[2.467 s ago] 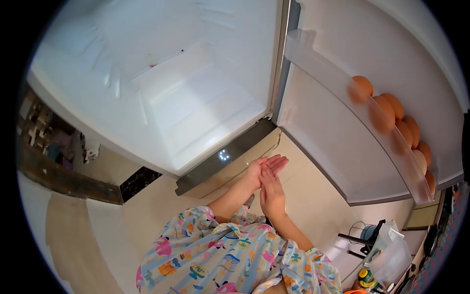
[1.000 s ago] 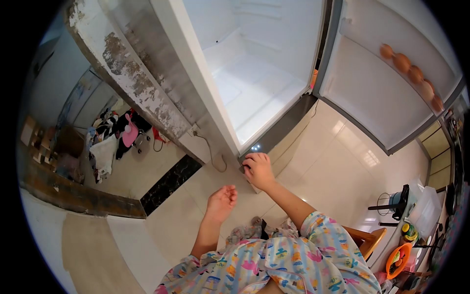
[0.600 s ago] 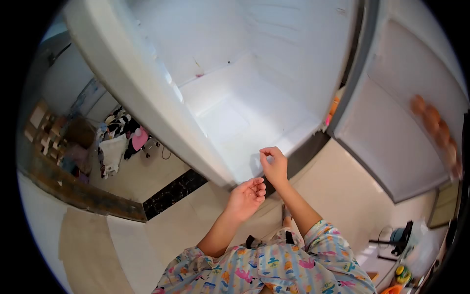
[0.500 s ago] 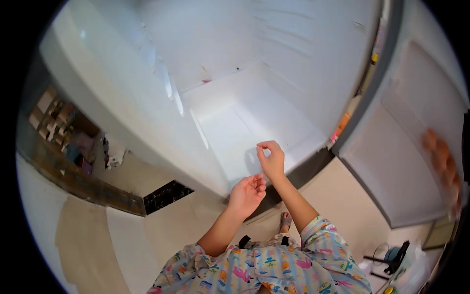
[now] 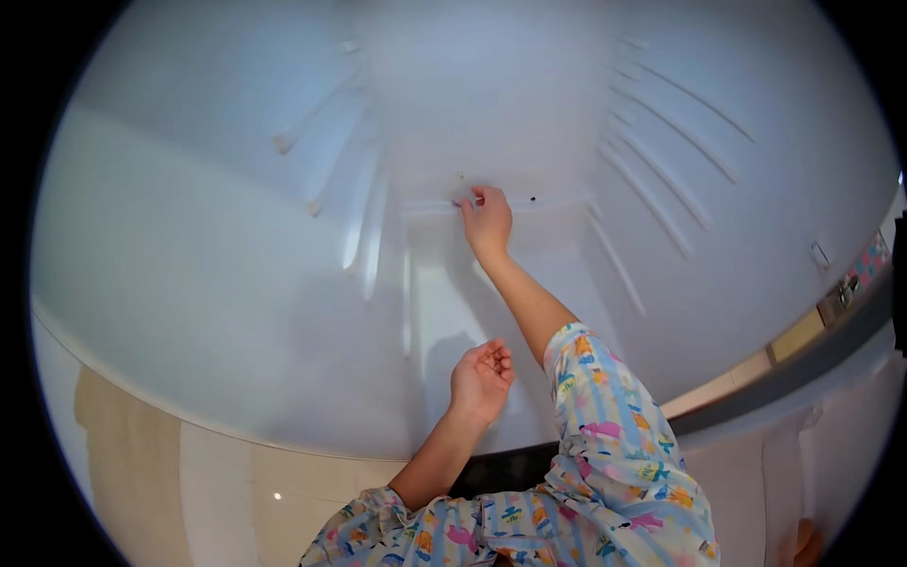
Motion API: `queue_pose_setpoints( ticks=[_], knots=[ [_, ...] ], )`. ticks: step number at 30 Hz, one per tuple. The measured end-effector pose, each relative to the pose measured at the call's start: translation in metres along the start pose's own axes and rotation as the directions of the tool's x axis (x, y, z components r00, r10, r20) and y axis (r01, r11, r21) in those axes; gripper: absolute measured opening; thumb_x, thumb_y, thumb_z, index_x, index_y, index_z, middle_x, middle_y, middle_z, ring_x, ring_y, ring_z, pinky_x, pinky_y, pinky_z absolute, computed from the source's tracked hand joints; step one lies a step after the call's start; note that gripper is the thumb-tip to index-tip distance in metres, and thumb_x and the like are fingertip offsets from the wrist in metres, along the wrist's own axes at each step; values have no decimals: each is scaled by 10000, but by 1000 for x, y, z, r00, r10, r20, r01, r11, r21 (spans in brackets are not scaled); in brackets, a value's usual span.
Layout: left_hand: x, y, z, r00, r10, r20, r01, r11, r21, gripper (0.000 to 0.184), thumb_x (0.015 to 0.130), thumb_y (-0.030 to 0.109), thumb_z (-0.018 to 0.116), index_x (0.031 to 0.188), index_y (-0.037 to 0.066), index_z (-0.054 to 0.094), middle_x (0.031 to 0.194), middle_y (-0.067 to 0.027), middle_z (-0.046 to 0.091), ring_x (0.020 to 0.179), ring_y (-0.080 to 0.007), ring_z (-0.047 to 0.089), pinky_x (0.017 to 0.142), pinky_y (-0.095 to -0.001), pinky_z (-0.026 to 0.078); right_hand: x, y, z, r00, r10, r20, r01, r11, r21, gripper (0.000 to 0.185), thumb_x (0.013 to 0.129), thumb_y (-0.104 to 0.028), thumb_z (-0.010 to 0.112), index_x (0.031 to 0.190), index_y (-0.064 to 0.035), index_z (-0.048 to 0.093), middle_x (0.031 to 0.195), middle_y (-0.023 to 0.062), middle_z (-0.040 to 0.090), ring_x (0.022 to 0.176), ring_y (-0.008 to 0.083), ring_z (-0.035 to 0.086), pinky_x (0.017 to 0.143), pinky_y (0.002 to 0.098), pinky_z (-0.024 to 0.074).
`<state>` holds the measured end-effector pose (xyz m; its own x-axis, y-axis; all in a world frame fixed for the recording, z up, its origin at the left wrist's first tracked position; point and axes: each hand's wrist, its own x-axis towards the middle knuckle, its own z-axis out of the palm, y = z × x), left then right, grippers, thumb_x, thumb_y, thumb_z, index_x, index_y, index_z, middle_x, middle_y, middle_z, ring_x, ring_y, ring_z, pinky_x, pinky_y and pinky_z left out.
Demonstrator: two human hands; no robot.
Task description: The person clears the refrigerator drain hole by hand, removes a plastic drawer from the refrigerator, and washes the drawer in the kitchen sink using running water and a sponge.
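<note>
Reaching deeper than in the earlier frame, the person's right hand point(image 5: 488, 229) has gone from the front of the refrigerator point(image 5: 170, 274) to its back wall point(image 5: 482, 104), and the view has moved closer, so the white interior surrounds both hands.

Far to the left of the hands are a beige-and-white surface point(image 5: 123, 454) and pale floor tiles point(image 5: 312, 482). Nearer, still left of them, raised ribs point(image 5: 321, 170) line the side wall, probably molded there to carry shelves.

Centrally, the left hand point(image 5: 484, 383) hovers palm up, half open, fingers loosely curled, with nothing visible in it. It seems tucked near the body because the other arm does the reaching.

Beyond it, the right hand bends thumb and fingers toward a small reddish mark point(image 5: 456, 202) at the back ledge; whether they touch or pinch it cannot be told. That arm is likely stretched because the back lies deep. A faint yellowish mark point(image 5: 462, 176) is just above the fingertips; a dark dot point(image 5: 533, 198) is just right of them.

Farther right of the hands come matching ribs point(image 5: 671, 170), a dark door seal point(image 5: 784, 383) and, low in the corner, a blurred brown shape point(image 5: 811, 543).
</note>
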<state>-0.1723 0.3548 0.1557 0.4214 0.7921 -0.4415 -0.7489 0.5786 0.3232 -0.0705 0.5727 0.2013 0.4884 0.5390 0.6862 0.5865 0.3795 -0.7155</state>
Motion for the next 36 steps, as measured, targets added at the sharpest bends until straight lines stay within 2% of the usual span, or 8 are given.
queue_pose_setpoints(
  ticks=[8,11,14,17,23,32,35,36],
  knots=[
    [11,-5,-9,997,76,-2,-76,992,-101,180,867,146,513,938,3,597,809,-83,570,721,-196,499,632,-289,408,17,24,28,986,-166,-23,164,984,-72,123,736,-55,643,846,-60,588,817,118,592,781,313,581,678,409,477],
    [12,-7,-9,998,68,1,-68,992,-106,178,869,145,512,937,2,595,812,-85,569,720,-197,498,635,-291,409,21,28,30,997,-76,31,79,991,-107,120,742,-61,658,851,-48,610,756,100,607,682,294,597,636,390,480],
    [7,-5,-6,998,65,16,-64,994,-84,179,876,148,507,939,3,590,817,-86,567,719,-192,498,632,-287,408,26,19,17,993,10,114,-14,999,35,61,733,-62,631,778,-55,591,794,115,582,773,301,578,682,402,476],
    [9,-9,-7,996,87,17,-86,994,-61,185,890,161,498,949,6,581,823,-85,561,720,-186,501,627,-281,407,26,31,5,952,-155,264,174,984,-47,34,740,-69,639,769,-55,630,795,105,582,810,295,578,707,395,480],
    [9,-9,-6,996,85,30,-84,995,-51,174,889,150,493,937,4,575,831,-83,556,730,-190,487,639,-280,401,16,41,10,877,-357,323,398,915,-70,82,769,-112,665,824,-86,720,842,97,625,891,306,576,754,407,481],
    [6,-11,-3,992,126,7,-125,991,-38,184,893,153,478,949,7,575,834,-82,554,735,-187,484,648,-282,402,29,36,-1,819,-146,554,205,978,-45,110,804,-147,685,865,-60,712,880,84,676,822,279,602,741,380,489],
    [8,-15,-7,987,162,-2,-162,986,-38,210,902,172,462,971,5,570,855,-86,553,760,-190,485,667,-284,399,13,10,-36,738,9,674,-136,981,136,117,834,-151,680,866,-42,709,836,67,691,773,192,627,709,316,492],
    [8,-16,-6,985,172,-14,-173,984,-43,224,909,183,450,979,6,567,866,-86,553,771,-190,486,676,-286,398,7,-5,-57,633,-18,774,-155,977,149,124,840,-153,682,866,-35,710,824,59,695,767,156,622,705,298,491]
  ],
)
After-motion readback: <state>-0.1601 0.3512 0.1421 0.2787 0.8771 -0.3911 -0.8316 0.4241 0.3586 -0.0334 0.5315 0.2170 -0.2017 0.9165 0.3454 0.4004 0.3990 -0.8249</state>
